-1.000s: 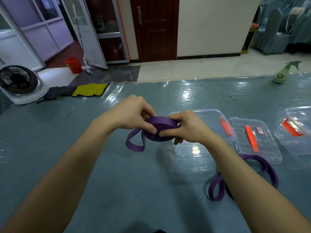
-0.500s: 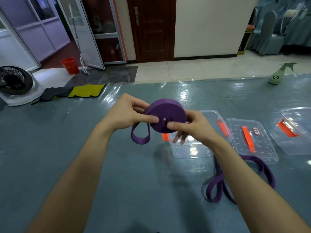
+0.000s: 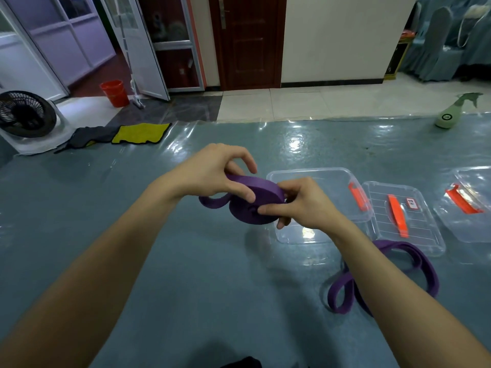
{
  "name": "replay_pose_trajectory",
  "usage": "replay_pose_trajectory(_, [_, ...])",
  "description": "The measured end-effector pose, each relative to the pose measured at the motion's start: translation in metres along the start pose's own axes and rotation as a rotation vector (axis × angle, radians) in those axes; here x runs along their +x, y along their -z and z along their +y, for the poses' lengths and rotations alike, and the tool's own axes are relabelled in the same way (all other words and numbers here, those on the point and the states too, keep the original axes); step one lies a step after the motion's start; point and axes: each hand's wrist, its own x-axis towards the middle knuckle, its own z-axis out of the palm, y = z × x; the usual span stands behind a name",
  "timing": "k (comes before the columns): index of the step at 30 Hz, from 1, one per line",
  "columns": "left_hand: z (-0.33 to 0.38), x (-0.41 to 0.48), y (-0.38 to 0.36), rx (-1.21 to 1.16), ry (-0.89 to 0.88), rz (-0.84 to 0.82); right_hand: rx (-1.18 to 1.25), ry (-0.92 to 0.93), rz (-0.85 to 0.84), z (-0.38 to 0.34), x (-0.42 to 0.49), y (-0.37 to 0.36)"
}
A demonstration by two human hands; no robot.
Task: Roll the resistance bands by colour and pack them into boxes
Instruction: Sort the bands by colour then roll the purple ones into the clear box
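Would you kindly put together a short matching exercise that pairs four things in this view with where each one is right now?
Things:
1. rolled purple band
2. loose purple band
3. spray bottle
4. yellow cloth

Places:
A. at the far left edge of the table
B. held between the left hand and the right hand
C. lying on the table near the clear lid
D. at the far right edge of the table

Pairs: 1-B, 2-C, 3-D, 4-A
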Motion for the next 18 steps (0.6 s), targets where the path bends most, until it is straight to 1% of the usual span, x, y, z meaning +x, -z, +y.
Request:
replay_pose_trajectory(3, [-0.017,-0.012,-0.012,-0.325,-0.023,0.127,0.182,0.016,0.027,0.004,-0.006,0.004])
replay_pose_trajectory(6, [-0.029,-0.016,-0.032,-0.583,-0.083,0.279,0.286,0.008,0.096,0.006,-0.007,0.01])
replay_pose_trajectory(10, [-0.034,-0.012,-0.056,-0.757,-0.124,0.424,0.385,0.029,0.14,0.011,-0.005,0.01])
replay_pose_trajectory(15, [-0.023,-0.004,-0.078,-0.924,-0.073,0.627,0.469,0.036,0.176,0.019,-0.002,0.003])
replay_pose_trajectory(18, [-0.021,0.0,-0.085,-0.973,-0.06,0.663,0.514,0.009,0.198,0.026,-0.006,0.0])
